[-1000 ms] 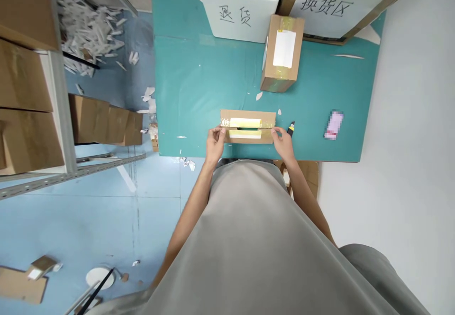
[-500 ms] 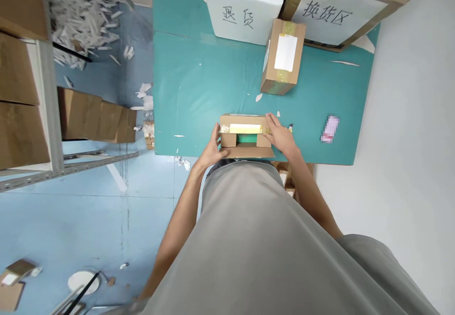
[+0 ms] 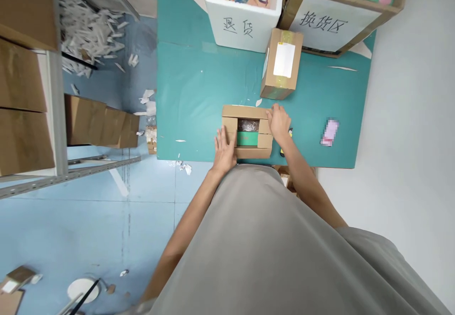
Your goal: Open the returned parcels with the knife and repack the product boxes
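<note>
facing up, the carton (image 3: 250,112) parallels the near edge of the table (image 3: 195,101) lengthwise, left hand (image 3: 223,154) spread beside it, right hand (image 3: 279,123) pinching its far-right corner.

The middle box (image 3: 245,111) is brown, its pack (image 3: 248,138) green. The bench (image 3: 199,92) is blue-green, the tub (image 3: 237,13) at twelve o'clock white.

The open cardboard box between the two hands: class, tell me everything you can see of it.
The brown cardboard box lies opening upward on the teal table, near its edge. Its long flaps are spread open; the short end flaps partly cover the opening. Inside show a green item and shiny, clear, plastic-looking material beyond it. The left hand touches its left end, the right hand its far right corner.
</note>
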The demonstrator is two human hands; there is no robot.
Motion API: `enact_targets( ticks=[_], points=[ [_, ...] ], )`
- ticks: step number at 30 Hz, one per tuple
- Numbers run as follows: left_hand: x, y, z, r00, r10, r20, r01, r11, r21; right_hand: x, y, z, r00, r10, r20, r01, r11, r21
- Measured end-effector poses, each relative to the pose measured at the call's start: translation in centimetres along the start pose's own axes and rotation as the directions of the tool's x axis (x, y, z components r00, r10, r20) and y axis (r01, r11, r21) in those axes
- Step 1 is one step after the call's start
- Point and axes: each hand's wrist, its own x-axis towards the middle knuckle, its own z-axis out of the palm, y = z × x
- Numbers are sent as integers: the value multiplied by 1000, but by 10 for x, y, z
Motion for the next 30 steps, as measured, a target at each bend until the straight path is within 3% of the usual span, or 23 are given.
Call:
enact_targets(
  ticks=[3,5,7,9,12,15,20,23,26,28,30],
  points=[
    [15,25,-6,977,167,134,-184,975,127,-22,-22,-2,979,-202,4,201,972,-119],
    [30,38,-4,953,191,235,-234,957,173,-42,-39,1,916,-373,145,393,906,-156],
    [45,47,0,950,140,279,-209,948,239,-60,-54,7,847,-434,308,496,852,-165],
    [55,49,1,959,100,265,-175,944,281,-76,-64,12,859,-356,369,449,869,-208],
    [51,44,-7,970,141,196,-181,961,207,-92,-61,9,919,-227,322,320,908,-272],
    [32,26,-28,986,160,45,-164,982,92,-102,-35,-4,942,-220,252,281,929,-242],
    [9,-23,-61,977,40,-212,-45,999,-19,-104,20,-17,973,-115,198,147,978,-151],
    [9,-39,-69,978,-17,-209,12,1000,-26,-102,33,-14,980,-141,140,160,978,-135],
    [14,-30,-66,985,-18,-174,23,999,29,-100,29,-9,970,-233,65,240,956,-167],
    [21,-11,-56,992,28,-121,-18,996,90,-97,22,-4,942,-309,131,329,927,-182],
    [33,10,-41,997,77,17,-79,979,190,-92,15,2,893,-369,257,421,886,-193]
  ],
)
